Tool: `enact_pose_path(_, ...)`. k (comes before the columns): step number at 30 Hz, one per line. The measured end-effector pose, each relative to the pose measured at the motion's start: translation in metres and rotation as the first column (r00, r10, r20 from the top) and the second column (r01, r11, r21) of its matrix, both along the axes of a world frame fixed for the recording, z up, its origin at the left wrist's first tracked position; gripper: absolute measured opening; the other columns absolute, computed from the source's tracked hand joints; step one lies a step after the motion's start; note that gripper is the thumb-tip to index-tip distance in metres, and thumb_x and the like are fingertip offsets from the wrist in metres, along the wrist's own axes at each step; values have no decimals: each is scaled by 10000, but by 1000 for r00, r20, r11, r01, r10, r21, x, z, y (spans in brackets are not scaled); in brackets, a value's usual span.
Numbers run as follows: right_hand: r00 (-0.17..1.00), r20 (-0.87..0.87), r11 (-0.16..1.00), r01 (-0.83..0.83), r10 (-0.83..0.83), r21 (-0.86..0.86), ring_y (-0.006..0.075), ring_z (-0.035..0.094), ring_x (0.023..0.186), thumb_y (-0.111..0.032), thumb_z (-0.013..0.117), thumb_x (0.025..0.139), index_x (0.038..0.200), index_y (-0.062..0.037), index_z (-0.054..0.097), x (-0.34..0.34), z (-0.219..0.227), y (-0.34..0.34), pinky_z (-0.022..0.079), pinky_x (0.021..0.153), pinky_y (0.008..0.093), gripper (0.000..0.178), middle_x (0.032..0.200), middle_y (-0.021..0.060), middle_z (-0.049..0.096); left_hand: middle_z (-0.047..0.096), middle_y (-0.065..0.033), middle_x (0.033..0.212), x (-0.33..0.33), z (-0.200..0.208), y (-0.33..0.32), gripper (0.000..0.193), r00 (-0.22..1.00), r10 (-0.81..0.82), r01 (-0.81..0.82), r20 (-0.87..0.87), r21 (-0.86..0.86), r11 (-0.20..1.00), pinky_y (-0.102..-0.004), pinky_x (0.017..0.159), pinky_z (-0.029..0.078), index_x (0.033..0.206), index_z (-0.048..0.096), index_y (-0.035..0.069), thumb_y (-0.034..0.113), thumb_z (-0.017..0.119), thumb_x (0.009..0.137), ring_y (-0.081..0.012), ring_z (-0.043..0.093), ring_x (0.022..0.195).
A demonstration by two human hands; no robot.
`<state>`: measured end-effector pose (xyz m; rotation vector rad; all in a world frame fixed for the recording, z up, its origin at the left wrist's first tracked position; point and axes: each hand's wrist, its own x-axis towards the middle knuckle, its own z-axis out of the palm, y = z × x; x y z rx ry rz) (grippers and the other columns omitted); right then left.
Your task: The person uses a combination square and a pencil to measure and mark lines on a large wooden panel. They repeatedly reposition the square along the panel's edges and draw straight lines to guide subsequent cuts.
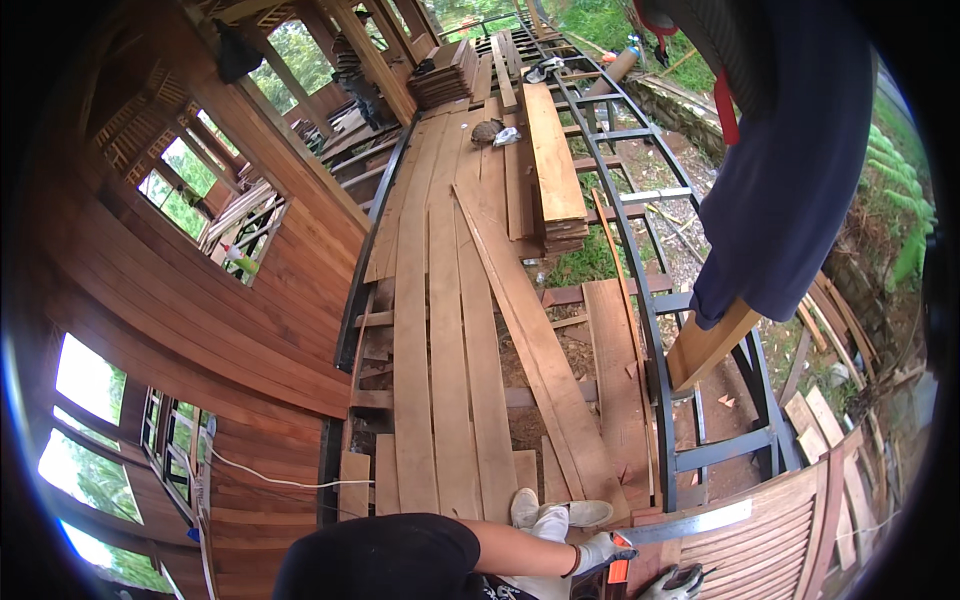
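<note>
At the lower edge my left hand (597, 552), in a pale glove, is closed at the orange-and-black handle (618, 573) of a flat tool. A long silver blade (690, 522) reaches right from there, over the slatted wooden panel. Whether it is a saw or a square cannot be made out. My right hand (672, 583), in a grey-and-black glove, is beside the panel (745, 548), right of the handle. The lower edge cuts it off, and its grip is unclear. My pale shoes (560, 512) stand on boards just ahead of my left forearm.
Long floor planks (445, 340) run ahead, with one plank (530, 340) lying diagonally over gaps. A board stack (553, 160) stands farther off. The black metal frame (650, 300) curves along the right. Blue cloth (790, 180) hangs around a wooden post (710, 345); a plank wall (200, 290) borders the left.
</note>
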<state>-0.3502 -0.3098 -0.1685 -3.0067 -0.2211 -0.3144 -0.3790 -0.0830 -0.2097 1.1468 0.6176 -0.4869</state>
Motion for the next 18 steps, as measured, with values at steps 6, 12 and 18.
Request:
enact_pose_path(6,950,-219,969,241,-224,56,416,567,1189,-407,539,957,1326,-14,588,-6,32,13,491,991,519,541,1404,240,514,712,-13,921,-4,-13,5,380,987,-118,123,-106,46,991,-388,716,534,1133,695,126,357,823,860,-192,648,794)
enact_pose_path(12,897,-308,945,327,-318,-22,451,545,1234,-534,578,899,1353,-67,601,0,44,35,469,998,549,652,1498,236,460,718,-22,1029,-1,64,75,405,999,-35,40,38,-141,989,-356,819,544,1171,683,109,369,799,884,-181,672,888)
enact_pose_path(18,940,-304,985,170,-156,21,451,527,1256,-538,570,902,1363,-62,594,18,34,72,459,1011,554,664,1517,232,440,716,-48,1143,-100,184,254,404,787,572,-487,231,-335,806,-346,920,564,1236,635,72,348,720,954,-180,696,988)
